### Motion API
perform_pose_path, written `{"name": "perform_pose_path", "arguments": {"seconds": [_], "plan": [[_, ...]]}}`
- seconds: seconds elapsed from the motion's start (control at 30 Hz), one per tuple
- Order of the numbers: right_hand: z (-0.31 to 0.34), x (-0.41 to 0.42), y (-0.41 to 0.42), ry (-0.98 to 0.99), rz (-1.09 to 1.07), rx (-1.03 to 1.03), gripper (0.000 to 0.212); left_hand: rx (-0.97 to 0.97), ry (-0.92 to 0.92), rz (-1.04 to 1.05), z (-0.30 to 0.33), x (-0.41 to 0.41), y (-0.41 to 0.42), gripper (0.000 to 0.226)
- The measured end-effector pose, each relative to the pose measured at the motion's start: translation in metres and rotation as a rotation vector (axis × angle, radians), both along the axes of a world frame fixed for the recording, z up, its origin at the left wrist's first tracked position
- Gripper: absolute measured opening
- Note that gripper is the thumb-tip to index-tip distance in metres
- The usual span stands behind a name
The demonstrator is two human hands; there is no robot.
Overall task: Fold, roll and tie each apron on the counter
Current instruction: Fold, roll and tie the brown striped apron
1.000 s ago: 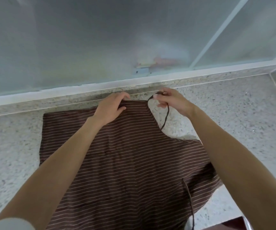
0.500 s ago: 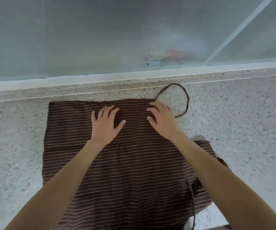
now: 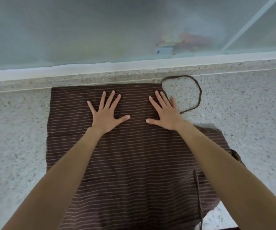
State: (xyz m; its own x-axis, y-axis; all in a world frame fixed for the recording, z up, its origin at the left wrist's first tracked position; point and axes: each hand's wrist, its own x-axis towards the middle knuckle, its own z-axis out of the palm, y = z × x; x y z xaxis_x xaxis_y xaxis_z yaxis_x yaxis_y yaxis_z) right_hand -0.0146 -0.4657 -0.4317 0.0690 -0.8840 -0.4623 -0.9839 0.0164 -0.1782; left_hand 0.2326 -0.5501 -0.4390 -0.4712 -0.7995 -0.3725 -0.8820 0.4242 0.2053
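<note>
Two hands pressed flat on a brown striped apron point(image 3: 130, 155), fingers straight and spread wide, gripping nothing. Left hand point(image 3: 106, 114) on the cloth near its far edge; right hand point(image 3: 164, 113) beside it at the cloth's right side, little finger reaching onto the speckled stone counter point(image 3: 250, 113). Apron spread flat on that counter, far edge along the raised ledge below a frosted glass window point(image 3: 100, 27). Neck loop point(image 3: 199, 90) lying open just right of the far corner. Thin tie string point(image 3: 198, 193) trailing over the near right part. No readable writing or labels anywhere.
</note>
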Motion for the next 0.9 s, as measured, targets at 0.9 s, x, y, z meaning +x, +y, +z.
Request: {"name": "perform_pose_path", "arguments": {"seconds": [0.9], "plan": [[0.074,-0.065,0.278,-0.767,-1.672,-0.800,0.019,0.515,0.550,-0.385,0.055,-0.250,0.150,0.052]]}}
